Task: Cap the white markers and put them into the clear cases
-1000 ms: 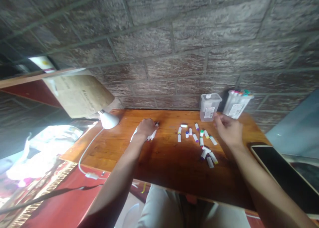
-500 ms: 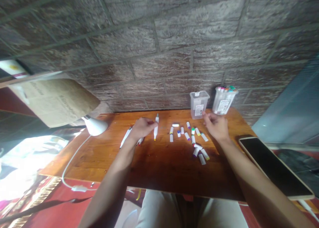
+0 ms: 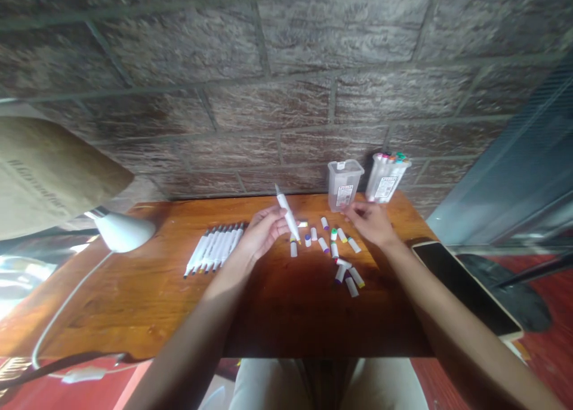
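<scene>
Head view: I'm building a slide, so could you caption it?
Left hand holds a white marker near loose caps; right hand beside a clear container.

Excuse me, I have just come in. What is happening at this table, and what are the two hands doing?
A person sits at a wooden table. The left hand holds a white marker, tapered end towards the wall. The right hand is at the foot of a clear container; whether it touches it is hard to tell. Loose caps lie scattered between the hands, and a row of markers lies to the left. Other markers stand in a second container.
</scene>
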A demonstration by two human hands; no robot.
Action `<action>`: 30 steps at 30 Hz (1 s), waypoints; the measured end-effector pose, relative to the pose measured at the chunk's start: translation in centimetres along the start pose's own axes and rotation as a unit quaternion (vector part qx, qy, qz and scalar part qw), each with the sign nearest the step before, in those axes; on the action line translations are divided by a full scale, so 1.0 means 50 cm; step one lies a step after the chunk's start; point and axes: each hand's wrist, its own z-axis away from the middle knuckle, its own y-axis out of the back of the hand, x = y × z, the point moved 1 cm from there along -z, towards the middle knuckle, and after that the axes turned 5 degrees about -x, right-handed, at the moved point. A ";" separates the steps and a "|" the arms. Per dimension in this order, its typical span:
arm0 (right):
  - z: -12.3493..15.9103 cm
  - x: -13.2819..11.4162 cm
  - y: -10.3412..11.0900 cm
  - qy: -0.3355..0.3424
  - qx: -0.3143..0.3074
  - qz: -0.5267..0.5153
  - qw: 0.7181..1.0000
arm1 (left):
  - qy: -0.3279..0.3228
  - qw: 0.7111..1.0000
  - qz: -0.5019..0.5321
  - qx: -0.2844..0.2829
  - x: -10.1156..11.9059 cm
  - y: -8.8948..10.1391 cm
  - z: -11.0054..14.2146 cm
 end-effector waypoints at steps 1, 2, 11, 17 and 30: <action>-0.006 -0.007 0.004 0.014 -0.049 0.009 0.999 | 0.003 1.000 0.005 -0.007 -0.005 0.000 0.003; -0.010 -0.014 0.008 0.031 -0.092 0.017 0.995 | 0.005 1.000 0.010 -0.012 -0.007 0.000 0.006; 0.039 -0.020 0.035 0.028 -0.278 -0.013 0.960 | -0.012 0.999 0.017 -0.041 -0.002 -0.006 0.009; 0.054 -0.016 0.031 0.014 -0.388 -0.009 0.921 | -0.017 0.999 0.007 -0.035 0.000 -0.010 0.012; 0.063 -0.035 0.022 -0.017 -0.406 0.027 0.913 | -0.015 0.997 0.039 -0.072 -0.003 -0.019 0.018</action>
